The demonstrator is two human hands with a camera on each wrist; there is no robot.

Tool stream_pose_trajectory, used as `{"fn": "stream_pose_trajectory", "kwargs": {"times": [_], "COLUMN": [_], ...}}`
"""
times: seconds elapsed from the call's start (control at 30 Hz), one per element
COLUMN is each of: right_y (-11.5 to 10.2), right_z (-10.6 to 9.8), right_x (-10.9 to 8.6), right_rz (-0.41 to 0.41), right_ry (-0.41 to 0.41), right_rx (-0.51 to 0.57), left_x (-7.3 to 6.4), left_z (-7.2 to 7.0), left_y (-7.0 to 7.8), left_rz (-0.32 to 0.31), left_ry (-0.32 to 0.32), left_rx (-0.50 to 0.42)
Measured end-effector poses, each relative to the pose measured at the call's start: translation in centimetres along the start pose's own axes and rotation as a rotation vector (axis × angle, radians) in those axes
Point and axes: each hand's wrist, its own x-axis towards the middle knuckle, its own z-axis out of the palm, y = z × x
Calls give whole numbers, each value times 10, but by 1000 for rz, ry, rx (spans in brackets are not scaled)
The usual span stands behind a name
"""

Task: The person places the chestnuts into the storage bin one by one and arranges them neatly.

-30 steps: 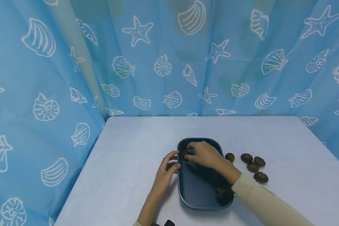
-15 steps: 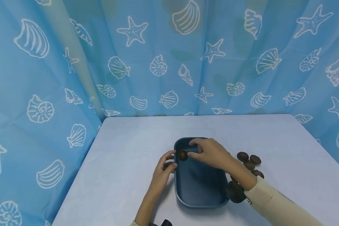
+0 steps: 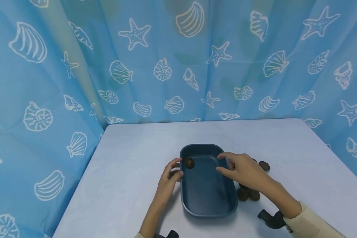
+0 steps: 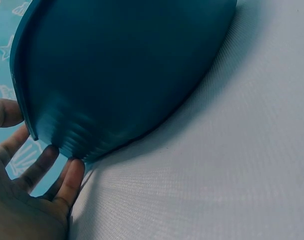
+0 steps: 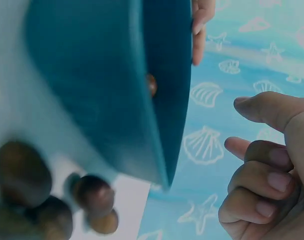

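Observation:
A dark blue rectangular tub point(image 3: 208, 198) with rounded corners stands on the table. One glossy brown, chestnut-like oval point(image 3: 189, 163) lies inside, by the left wall near the far end. Fingertips of my left hand point(image 3: 167, 178) touch the outside of that wall; the left wrist view has them against the tub's side. Over the right rim is my right hand point(image 3: 245, 170), thumb and index finger spread with nothing between them. Several more brown ovals point(image 3: 243, 194) lie on the table right of the tub, some hidden beneath the right hand.
The white-covered table point(image 3: 131, 155) reaches back to a blue curtain point(image 3: 154, 92) with white shell prints. Black camera mounts point(image 3: 272, 219) stick out at both wrists. One brown oval point(image 3: 264, 166) lies just beyond my right hand.
My right hand has let go of the brown oval inside the tub and drawn back to the right, over the rim. The left hand stays at the wall; the view shifts slightly.

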Motion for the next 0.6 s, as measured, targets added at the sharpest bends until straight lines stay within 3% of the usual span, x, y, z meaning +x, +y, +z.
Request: {"fn": "stream_pose_trajectory", "kwargs": {"times": [0.33,0.47,0.6], "right_y": [39,55,66], "right_z": [-8,-8,-7], "right_x": [-35,-46,-55], "right_rz": [116,127,163], "right_ry": [45,68,50], "right_rx": [-43,-50,-42], "left_x": [0,-2,-4], "left_z": [3,4,4], "left_y": [0,2,4], "left_rz": [1,9,23], "left_ry": [11,7,13], "left_rx": [16,25,34]}}
